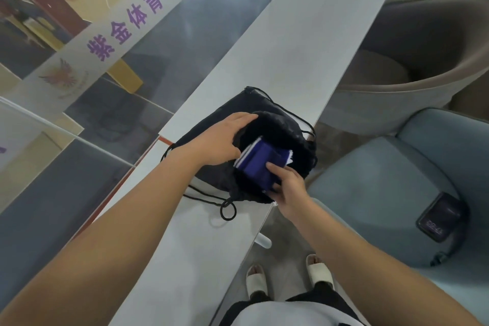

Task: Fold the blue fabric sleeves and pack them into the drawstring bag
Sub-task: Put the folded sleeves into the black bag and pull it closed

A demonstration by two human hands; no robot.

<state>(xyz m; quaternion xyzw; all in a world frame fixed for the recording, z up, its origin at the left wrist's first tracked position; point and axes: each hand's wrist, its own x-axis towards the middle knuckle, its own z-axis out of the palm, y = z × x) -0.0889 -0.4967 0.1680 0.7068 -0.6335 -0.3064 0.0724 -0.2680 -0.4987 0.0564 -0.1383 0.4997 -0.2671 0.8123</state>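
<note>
A black drawstring bag (pixel 277 127) lies on the narrow white table (pixel 304 42), its mouth turned toward me. My left hand (pixel 219 140) holds the left edge of the bag's opening, fingers over the rim and thumb at the mouth. The folded blue fabric sleeves (pixel 260 161), with white edging showing, sit half inside the opening. My right hand (pixel 288 185) pinches the near end of the blue bundle, index finger lying on top of it. The far end of the fabric is hidden inside the bag.
The bag's black cords (pixel 227 209) loop on the table near its right edge. A phone (pixel 440 219) with a cable lies on a pale blue seat at right. A brown armchair (pixel 423 42) stands beyond. A glass wall runs along the table's left side.
</note>
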